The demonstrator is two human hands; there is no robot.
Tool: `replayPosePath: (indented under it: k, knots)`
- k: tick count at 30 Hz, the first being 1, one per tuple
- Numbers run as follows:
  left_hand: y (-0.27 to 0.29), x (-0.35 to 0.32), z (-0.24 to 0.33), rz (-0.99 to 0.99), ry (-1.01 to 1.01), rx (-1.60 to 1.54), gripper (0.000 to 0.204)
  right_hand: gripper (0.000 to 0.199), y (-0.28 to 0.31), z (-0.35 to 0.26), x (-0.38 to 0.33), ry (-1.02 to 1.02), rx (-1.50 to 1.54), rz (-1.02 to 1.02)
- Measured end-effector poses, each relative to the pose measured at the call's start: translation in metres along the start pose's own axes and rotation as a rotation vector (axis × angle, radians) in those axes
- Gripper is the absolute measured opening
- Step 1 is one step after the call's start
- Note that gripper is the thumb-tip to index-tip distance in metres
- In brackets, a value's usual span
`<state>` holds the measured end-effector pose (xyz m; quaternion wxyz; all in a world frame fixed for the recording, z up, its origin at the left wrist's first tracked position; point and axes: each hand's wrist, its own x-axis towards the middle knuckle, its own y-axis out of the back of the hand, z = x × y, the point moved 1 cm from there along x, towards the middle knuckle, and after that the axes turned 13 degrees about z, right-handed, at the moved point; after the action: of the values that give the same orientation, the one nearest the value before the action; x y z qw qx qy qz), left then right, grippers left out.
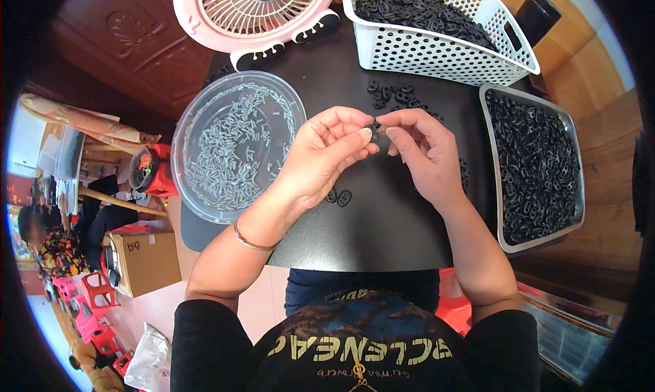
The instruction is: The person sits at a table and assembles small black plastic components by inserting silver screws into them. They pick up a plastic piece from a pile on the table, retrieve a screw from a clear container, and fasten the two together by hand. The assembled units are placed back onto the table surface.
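Note:
My left hand (pixel 326 152) pinches a small black plastic piece (pixel 374 128) between thumb and fingertips, above the middle of the table. The piece looks like those lying around it; the fingers cover part of it. Against its other side are the closed fingertips of my right hand (pixel 428 152); whatever they hold is too small and hidden to make out. Left of my left hand stands a clear round tub (pixel 179 153) with many small silvery screws (pixel 228 153). Beneath my left wrist lie a few black oval pieces (pixel 344 198). More loose black pieces (pixel 392 94) are scattered beyond my hands.
A white perforated basket (pixel 437 54) full of black pieces stands at the back of the black table (pixel 341 238). To the right is a metal tray (pixel 506 235) heaped with similar pieces. A pink fan (pixel 198 23) sits back left. A person (pixel 58 249) is farther left, beyond a cardboard box (pixel 147 262).

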<state>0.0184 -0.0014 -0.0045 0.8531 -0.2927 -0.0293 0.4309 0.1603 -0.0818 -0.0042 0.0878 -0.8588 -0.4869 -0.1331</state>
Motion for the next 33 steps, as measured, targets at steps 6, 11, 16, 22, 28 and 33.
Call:
replayPosePath:
  k: [6, 11, 16, 22, 28, 33]
  knots:
    - [0.0, -0.001, 0.001, -0.023, 0.045, -0.056, 0.012, 0.013, -0.001, 0.002, -0.001, 0.013, -0.007, 0.011]
    - [-0.001, -0.002, 0.002, -0.026, 0.074, -0.062, 0.013, 0.009, -0.001, 0.001, 0.0, 0.019, -0.011, 0.016]
    - [0.001, -0.001, -0.001, -0.032, 0.054, -0.028, 0.012, 0.006, -0.002, 0.001, -0.001, 0.022, -0.035, 0.022]
    - [-0.011, -0.007, -0.002, 0.082, -0.475, 0.45, 0.011, 0.006, -0.007, 0.006, -0.004, -0.062, -0.044, 0.054]
    - [-0.013, -0.004, 0.001, 0.07, -0.408, 0.302, 0.01, 0.007, -0.008, -0.002, -0.003, -0.107, 0.108, 0.078]
    - [-0.012, 0.0, -0.001, 0.014, -0.401, 0.256, 0.012, 0.011, -0.003, 0.001, 0.0, -0.033, 0.004, 0.031]
